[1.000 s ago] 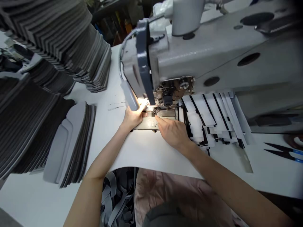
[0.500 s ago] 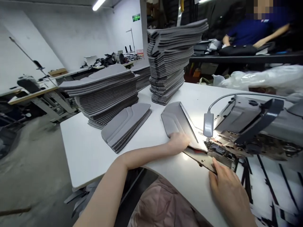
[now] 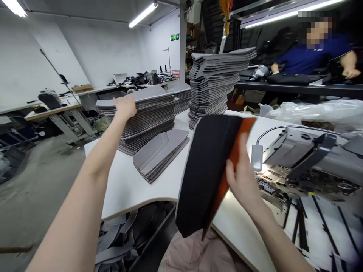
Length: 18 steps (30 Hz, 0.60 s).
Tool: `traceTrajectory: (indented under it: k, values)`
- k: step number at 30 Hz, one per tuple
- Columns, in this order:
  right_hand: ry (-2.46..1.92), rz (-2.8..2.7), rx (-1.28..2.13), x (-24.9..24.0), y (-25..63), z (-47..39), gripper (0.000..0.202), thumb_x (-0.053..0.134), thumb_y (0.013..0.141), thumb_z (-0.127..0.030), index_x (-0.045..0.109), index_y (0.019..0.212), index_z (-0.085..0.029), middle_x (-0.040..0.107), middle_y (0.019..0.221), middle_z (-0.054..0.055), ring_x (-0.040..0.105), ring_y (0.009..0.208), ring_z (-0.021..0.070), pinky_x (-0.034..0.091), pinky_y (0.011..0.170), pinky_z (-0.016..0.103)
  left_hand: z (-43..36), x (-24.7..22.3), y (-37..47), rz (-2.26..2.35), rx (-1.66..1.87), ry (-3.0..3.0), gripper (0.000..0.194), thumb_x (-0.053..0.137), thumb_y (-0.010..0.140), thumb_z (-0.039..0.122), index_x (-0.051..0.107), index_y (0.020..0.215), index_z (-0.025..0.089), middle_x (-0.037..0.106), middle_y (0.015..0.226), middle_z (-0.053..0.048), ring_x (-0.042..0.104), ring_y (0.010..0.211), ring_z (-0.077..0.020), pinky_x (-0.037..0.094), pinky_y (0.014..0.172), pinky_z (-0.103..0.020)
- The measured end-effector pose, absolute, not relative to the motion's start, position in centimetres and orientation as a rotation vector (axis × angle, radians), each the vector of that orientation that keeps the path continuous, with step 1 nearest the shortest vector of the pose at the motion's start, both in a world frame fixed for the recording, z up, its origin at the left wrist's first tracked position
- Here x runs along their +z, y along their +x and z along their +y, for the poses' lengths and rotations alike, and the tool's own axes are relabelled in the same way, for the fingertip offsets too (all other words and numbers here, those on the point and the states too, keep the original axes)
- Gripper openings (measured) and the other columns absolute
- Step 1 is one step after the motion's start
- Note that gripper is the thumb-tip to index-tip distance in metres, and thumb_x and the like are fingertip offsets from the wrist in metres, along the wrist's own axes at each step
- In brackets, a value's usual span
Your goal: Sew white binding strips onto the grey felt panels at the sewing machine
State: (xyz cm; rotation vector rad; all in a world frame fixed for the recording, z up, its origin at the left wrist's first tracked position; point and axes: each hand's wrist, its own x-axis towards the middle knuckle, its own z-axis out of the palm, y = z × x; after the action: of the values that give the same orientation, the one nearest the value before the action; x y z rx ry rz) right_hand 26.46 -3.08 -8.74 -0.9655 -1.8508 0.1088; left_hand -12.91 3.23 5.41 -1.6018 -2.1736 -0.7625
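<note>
My left hand [image 3: 125, 105] is at the front left edge of the wide stack of grey padded panels [image 3: 153, 111], its fingers resting on the top panel. In my right hand [image 3: 241, 173] is a panel with a black face [image 3: 208, 166] and an orange-red strip [image 3: 234, 158] along its right side, held upright above my lap. The fingers of that hand close round the orange-red edge. Between the hands, a small pile of grey quilted panels [image 3: 160, 153] lies on the white table [image 3: 124, 189].
The sewing machine [image 3: 306, 158], with a lamp [image 3: 257, 156], stands on the right. A tall panel stack [image 3: 210, 87] rises behind. Clear plastic [image 3: 314, 113] lies back right. A person in blue [image 3: 312, 56] sits beyond. Grey offcuts [image 3: 116, 241] lie below the table.
My left hand has gone from beside the machine to the wide stack on the left. My right hand has lifted a panel off the machine area, its black side now showing. The view has shifted.
</note>
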Motion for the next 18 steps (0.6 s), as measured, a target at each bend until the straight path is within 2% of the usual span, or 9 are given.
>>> traceTrajectory:
  k: [1,3,5,7,10,12,14,16,18]
  values:
    - [-1.002,-1.909,0.171,-10.2,26.5,-2.9,0.058,0.033,0.099,-0.027,0.03,0.157,-0.022,0.057,0.111,0.014,0.061,0.092,0.0257,0.053,0.089,0.045,3.2,5.5,-14.3,-2.182,-0.744,-1.563,0.036,0.064,0.085,0.027,0.06,0.113,0.006,0.064,0.123,-0.02,0.041,0.135,-0.0406,0.016,0.114,-0.069]
    - [-1.093,-1.932,0.303,-13.6,26.5,-2.9,0.052,0.035,0.099,-0.029,0.047,0.148,-0.022,0.053,0.086,0.007,0.055,0.07,0.0216,0.054,0.072,0.04,2.8,6.0,-15.5,-2.182,-0.679,-1.547,0.026,0.065,0.083,0.025,0.063,0.106,0.013,0.067,0.115,-0.014,0.044,0.131,-0.038,0.019,0.114,-0.066]
    - [-1.19,-1.851,0.434,-16.8,26.4,-3.3,0.047,0.041,0.097,-0.036,0.06,0.137,-0.02,0.05,0.078,0.004,0.05,0.062,0.0198,0.053,0.066,0.039,2.2,6.9,-14.4,-2.187,-0.496,-1.552,0.021,0.062,0.085,0.025,0.065,0.105,0.018,0.068,0.108,-0.01,0.05,0.125,-0.0332,0.029,0.11,-0.057]
    - [-1.284,-1.731,0.575,-18.7,26.2,-4.0,0.048,0.049,0.093,-0.045,0.064,0.131,-0.019,0.056,0.083,0.005,0.047,0.058,0.0179,0.052,0.064,0.039,1.3,7.4,-11.3,-2.192,-0.28,-1.552,0.028,0.057,0.088,0.025,0.063,0.114,0.019,0.069,0.104,-0.01,0.056,0.114,-0.0306,0.039,0.101,-0.05]
    - [-1.313,-1.552,0.85,-19.1,25.7,-5.0,0.056,0.056,0.087,-0.058,0.064,0.127,-0.02,0.066,0.104,0.011,0.053,0.064,0.0184,0.052,0.067,0.039,-1.4,5.9,-3.9,-2.162,-0.035,-1.721,0.045,0.062,0.08,0.024,0.06,0.125,0.019,0.072,0.091,-0.009,0.065,0.092,-0.0299,0.046,0.084,-0.042]
    - [-1.236,-1.402,1.086,-18.6,25.4,-5.5,0.06,0.049,0.088,-0.066,0.064,0.124,-0.021,0.067,0.117,0.013,0.062,0.081,0.0226,0.053,0.072,0.039,-4.1,3.1,1.6,-1.954,0.438,-2.195,0.058,0.062,0.075,0.017,0.056,0.133,0.023,0.072,0.083,-0.007,0.067,0.079,-0.0268,0.047,0.073,-0.034]
    - [-1.152,-1.264,1.275,-18.4,25.3,-6.0,0.06,0.043,0.089,-0.068,0.064,0.119,-0.021,0.069,0.116,0.012,0.064,0.092,0.0247,0.054,0.074,0.038,-7.1,-0.2,6.3,-1.596,0.769,-2.66,0.064,0.062,0.071,0.013,0.055,0.135,0.022,0.073,0.082,-0.008,0.068,0.073,-0.0261,0.046,0.064,-0.03]
    - [-1.133,-1.189,1.316,-18.8,25.5,-6.4,0.053,0.052,0.085,-0.064,0.064,0.111,-0.019,0.071,0.106,0.011,0.065,0.09,0.0248,0.054,0.074,0.038,-9.0,-3.0,9.8,-1.306,0.882,-3.024,0.053,0.059,0.076,0.017,0.059,0.129,0.016,0.073,0.082,-0.011,0.067,0.068,-0.0252,0.044,0.058,-0.03]
    - [-1.17,-1.165,1.24,-19.5,26.1,-6.8,0.045,0.064,0.077,-0.055,0.062,0.103,-0.018,0.071,0.098,0.009,0.063,0.088,0.0245,0.053,0.076,0.038,-9.0,-4.9,12.0,-1.137,0.775,-3.297,0.032,0.052,0.083,0.02,0.067,0.112,0.015,0.073,0.081,-0.009,0.066,0.065,-0.0221,0.046,0.059,-0.029]
